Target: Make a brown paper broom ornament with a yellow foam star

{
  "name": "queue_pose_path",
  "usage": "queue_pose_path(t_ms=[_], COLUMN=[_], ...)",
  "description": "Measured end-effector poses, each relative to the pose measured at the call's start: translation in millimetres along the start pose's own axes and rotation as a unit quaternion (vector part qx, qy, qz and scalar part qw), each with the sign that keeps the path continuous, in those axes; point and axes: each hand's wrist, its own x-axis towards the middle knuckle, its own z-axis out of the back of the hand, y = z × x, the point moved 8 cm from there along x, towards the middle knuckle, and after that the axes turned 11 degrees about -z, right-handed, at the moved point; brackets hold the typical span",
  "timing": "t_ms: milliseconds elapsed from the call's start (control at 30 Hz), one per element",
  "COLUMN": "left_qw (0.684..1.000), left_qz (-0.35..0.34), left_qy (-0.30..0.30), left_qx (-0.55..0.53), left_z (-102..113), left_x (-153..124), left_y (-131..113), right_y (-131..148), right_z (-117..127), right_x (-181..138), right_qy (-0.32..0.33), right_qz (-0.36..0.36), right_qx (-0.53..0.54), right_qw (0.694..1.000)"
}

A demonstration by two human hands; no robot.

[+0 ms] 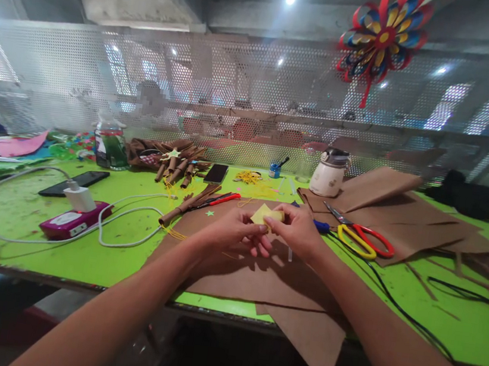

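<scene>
Both hands meet above a brown paper sheet [259,278] on the green table [39,240]. My left hand [233,232] and my right hand [296,229] each pinch a small pale yellow piece of paper [265,214] between their fingertips. The fingers of both hands are closed on it. Red-and-yellow scissors [361,234] lie just to the right of my right hand. A brown rolled paper stick with yellow threads [185,205] lies to the left of my left hand.
A pink power strip with a white charger and cable [73,217] sits at the left. Two phones [74,183] [216,173], rolled brown sticks [178,168], a jar [109,144], a white pot [329,173] and stacked brown sheets [402,219] lie further back. A perforated screen [239,86] backs the table; a paper pinwheel [383,36] hangs above.
</scene>
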Motion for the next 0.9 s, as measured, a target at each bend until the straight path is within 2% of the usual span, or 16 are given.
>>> queue_pose_path(t_ms=[67, 133, 267, 367, 433, 567, 733, 900], left_qw=[1.0, 1.0, 0.998, 0.997, 0.996, 0.994, 0.998, 0.996], left_qz=[-0.007, -0.019, -0.055, -0.076, -0.088, -0.106, -0.056, -0.078], left_qy=[0.003, 0.004, 0.002, 0.001, 0.002, -0.004, -0.016, -0.041], left_qx=[0.008, 0.012, 0.008, 0.014, 0.021, 0.021, -0.001, 0.015], left_z=[0, 1, 5, 8, 8, 8, 14, 19], left_x=[0, 0, 2, 4, 5, 6, 6, 7], left_y=[-1, -2, -3, -3, -4, -8, 5, 3], right_y=[-3, -8, -15, -16, -16, -18, -16, -19], right_z=[-1, -2, -11, -19, -21, -19, -15, -14], right_x=[1, 2, 1, -3, -5, -4, -1, 1], right_qy=[-0.002, 0.008, 0.082, 0.152, 0.173, 0.151, 0.115, 0.085], right_qz=[-0.015, -0.045, -0.126, -0.148, -0.148, -0.138, -0.116, -0.115], right_qx=[0.036, 0.116, 0.269, 0.275, 0.264, 0.269, 0.261, 0.257], right_qw=[0.999, 0.992, 0.951, 0.938, 0.937, 0.941, 0.952, 0.956])
